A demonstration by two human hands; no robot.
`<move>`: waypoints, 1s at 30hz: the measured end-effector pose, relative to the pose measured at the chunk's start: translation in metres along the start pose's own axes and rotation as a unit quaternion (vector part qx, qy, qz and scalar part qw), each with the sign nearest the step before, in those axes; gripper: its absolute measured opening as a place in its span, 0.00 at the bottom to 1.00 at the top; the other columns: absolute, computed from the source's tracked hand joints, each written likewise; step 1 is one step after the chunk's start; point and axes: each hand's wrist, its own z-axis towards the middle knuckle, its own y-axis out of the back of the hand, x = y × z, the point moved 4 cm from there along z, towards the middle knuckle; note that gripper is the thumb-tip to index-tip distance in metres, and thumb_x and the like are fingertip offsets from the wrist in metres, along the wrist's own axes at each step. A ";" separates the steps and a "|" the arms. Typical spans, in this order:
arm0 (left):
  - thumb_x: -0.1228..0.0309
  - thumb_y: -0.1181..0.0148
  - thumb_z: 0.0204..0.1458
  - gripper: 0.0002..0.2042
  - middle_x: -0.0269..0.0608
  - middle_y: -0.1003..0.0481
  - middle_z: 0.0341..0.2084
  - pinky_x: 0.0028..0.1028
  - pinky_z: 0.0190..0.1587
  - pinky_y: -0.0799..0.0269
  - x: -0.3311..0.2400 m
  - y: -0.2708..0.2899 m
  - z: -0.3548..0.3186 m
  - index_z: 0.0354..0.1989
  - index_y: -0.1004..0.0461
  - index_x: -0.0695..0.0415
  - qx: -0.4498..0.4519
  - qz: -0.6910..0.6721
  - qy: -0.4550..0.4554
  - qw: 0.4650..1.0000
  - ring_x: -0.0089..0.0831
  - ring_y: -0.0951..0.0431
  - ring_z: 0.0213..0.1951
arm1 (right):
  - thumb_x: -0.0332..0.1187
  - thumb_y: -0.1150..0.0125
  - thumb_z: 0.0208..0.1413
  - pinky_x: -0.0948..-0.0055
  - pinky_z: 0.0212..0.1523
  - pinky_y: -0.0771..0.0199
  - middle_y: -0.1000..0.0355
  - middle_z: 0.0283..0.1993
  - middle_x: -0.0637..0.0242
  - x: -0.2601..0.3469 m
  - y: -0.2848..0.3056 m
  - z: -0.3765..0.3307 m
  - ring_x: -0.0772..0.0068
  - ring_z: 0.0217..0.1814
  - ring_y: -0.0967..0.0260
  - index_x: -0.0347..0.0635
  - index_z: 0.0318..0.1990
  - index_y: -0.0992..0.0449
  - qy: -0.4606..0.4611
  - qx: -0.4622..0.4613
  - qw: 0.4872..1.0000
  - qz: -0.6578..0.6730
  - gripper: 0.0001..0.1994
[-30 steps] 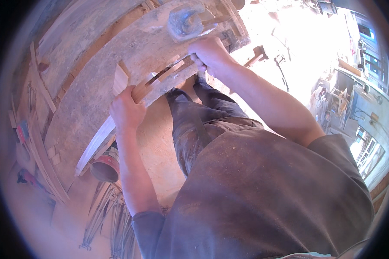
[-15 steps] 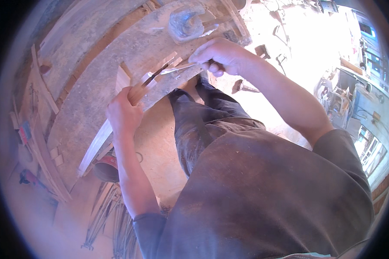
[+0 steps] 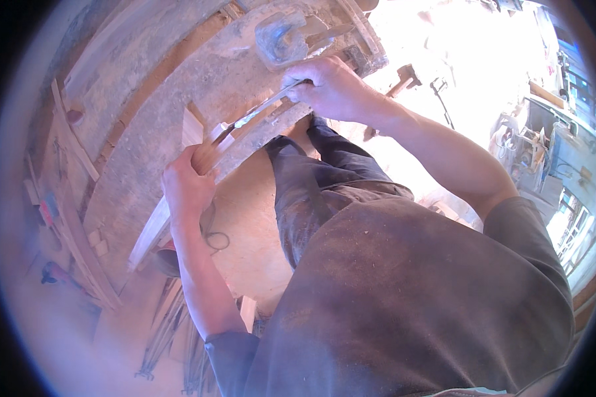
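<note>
My left hand (image 3: 187, 185) is closed around a blurred light-brown wooden piece (image 3: 207, 157); a dark, narrow part shows at its upper end. My right hand (image 3: 324, 86) pinches a thin stick (image 3: 271, 102), whose far end, with whitish stuff along it, reaches down toward that dark part. Whether the two touch, I cannot tell. Both hands are over the near edge of a worn workbench (image 3: 159, 119). Beside my left hand a pale wooden block (image 3: 192, 127) stands up from the bench, and a long pale wooden strip (image 3: 151, 231) slants down past my wrist.
A cut-open clear plastic container (image 3: 281, 41) sits on the bench beyond my right hand. Wood offcuts (image 3: 76, 142) lie at the left. Below the bench are a round tin (image 3: 168, 259) and several metal clamps (image 3: 165, 337). A hammer (image 3: 404, 79) lies on the bright floor at the right.
My right hand has shifted slightly left and turned, and the stick now slants more steeply toward my left hand. My left hand keeps its hold, tilted a little. The view has shifted slightly.
</note>
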 end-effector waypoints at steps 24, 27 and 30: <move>0.80 0.32 0.43 0.21 0.49 0.17 0.39 0.46 0.43 0.20 -0.002 -0.026 -0.032 0.49 0.19 0.57 -0.189 0.002 -0.120 0.975 0.53 0.16 0.41 | 0.19 0.35 0.48 0.66 0.42 0.16 0.24 0.37 0.66 -0.011 -0.001 -0.014 0.66 0.43 0.21 0.44 0.36 0.18 0.295 -0.039 0.924 -0.238 0.09; 0.81 0.34 0.43 0.22 0.50 0.17 0.41 0.45 0.44 0.19 0.000 -0.033 -0.034 0.50 0.20 0.58 -0.207 0.013 -0.126 0.970 0.53 0.16 0.42 | 0.21 0.35 0.48 0.69 0.38 0.16 0.25 0.34 0.68 0.024 -0.024 -0.031 0.69 0.42 0.22 0.45 0.33 0.20 0.342 -0.040 0.917 -0.202 0.07; 0.83 0.35 0.43 0.22 0.50 0.17 0.42 0.45 0.45 0.19 0.001 -0.034 -0.034 0.51 0.21 0.59 -0.212 0.020 -0.125 0.969 0.53 0.16 0.43 | 0.20 0.35 0.48 0.70 0.35 0.16 0.25 0.34 0.69 0.040 -0.029 -0.041 0.71 0.41 0.23 0.45 0.32 0.19 0.382 -0.026 0.903 -0.196 0.07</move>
